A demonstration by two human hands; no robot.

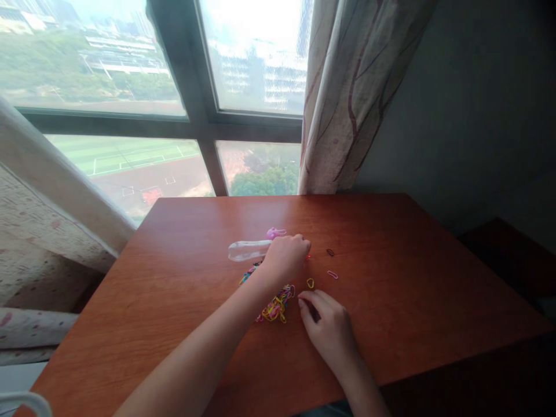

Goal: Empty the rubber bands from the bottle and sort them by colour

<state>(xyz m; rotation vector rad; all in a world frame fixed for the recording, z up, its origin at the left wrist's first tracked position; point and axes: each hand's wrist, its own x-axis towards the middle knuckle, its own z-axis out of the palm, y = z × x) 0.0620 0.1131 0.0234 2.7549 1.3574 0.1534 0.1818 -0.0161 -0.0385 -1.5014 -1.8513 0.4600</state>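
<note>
A heap of small coloured rubber bands [277, 307] lies on the brown wooden table [195, 301]. My left hand [286, 255] reaches across it with fingers curled down, closed over something red I cannot make out. My right hand [328, 330] rests just right of the heap, fingers bent, its tips beside a loose yellow band [310, 283]. A pink band [332, 274] and a dark band [330, 252] lie apart to the right. A clear plastic tube [248, 249] with a pink cap [275, 233] lies behind my left hand.
A window [182, 116] with a dark frame runs behind the table, and a patterned curtain [347, 98] hangs at its right. A grey wall [469, 110] stands to the right. Patterned fabric [35, 231] lies left of the table.
</note>
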